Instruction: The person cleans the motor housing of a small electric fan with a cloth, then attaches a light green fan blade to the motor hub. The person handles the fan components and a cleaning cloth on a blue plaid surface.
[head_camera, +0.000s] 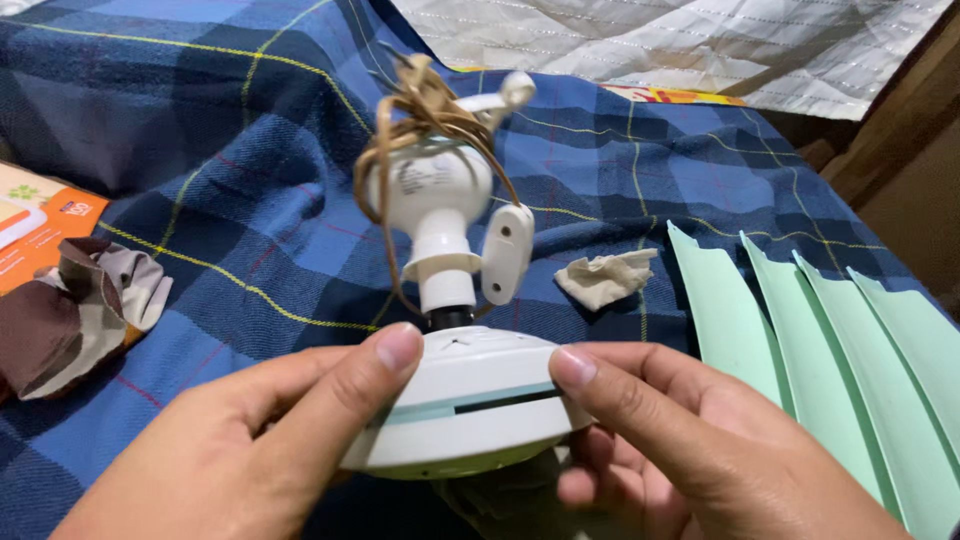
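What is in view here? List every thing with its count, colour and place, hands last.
ceiling fan motor housing: one, white with a pale green band and a dark slot, low centre, held between both hands
fan stem and canopy: one, white, rising from the housing
cord: one bundle, tan, looped around the canopy
fan blades: four visible, pale green, fanned out at right on the blanket
crumpled tissue: one, off-white, on the blanket right of the stem
plaid blanket: one, blue with yellow lines, under everything
patterned cloth: one, brown and cream, left edge
flat package: one, orange and white, far left
quilted sheet: one, white, top
left hand: thumb on the housing
right hand: thumb on the housing's right edge
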